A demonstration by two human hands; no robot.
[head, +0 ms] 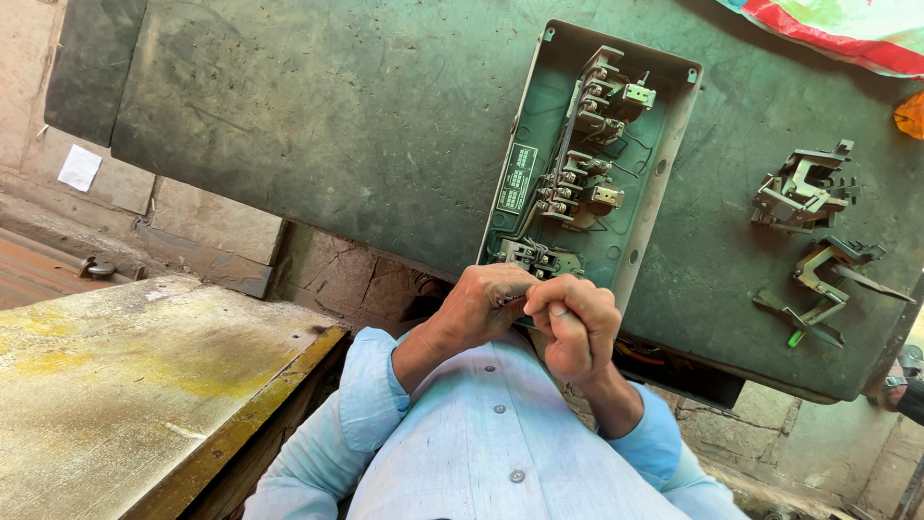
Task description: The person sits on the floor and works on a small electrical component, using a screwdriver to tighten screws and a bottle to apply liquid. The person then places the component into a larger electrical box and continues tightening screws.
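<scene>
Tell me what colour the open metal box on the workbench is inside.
The open metal box is green inside, dusty and worn, seen best in the head view.

1. The only view comes from the camera on my head, looking steeply down past my own chest and light blue shirt (500, 453).
2. It sits close: my left hand (481, 306) and right hand (576, 325) meet near the frame's lower middle, with my forearms rising from the bottom edge.
3. Ahead of my hands it faces the dark green table (318, 125), which fills the upper frame slantwise, the open switch box (587, 154) about centre.
4. The yellowed bench (115, 385) runs off the lower left corner; loose metal parts (808, 241) lie toward the right edge.
5. There is no second view, so nothing is shared between cameras.
</scene>
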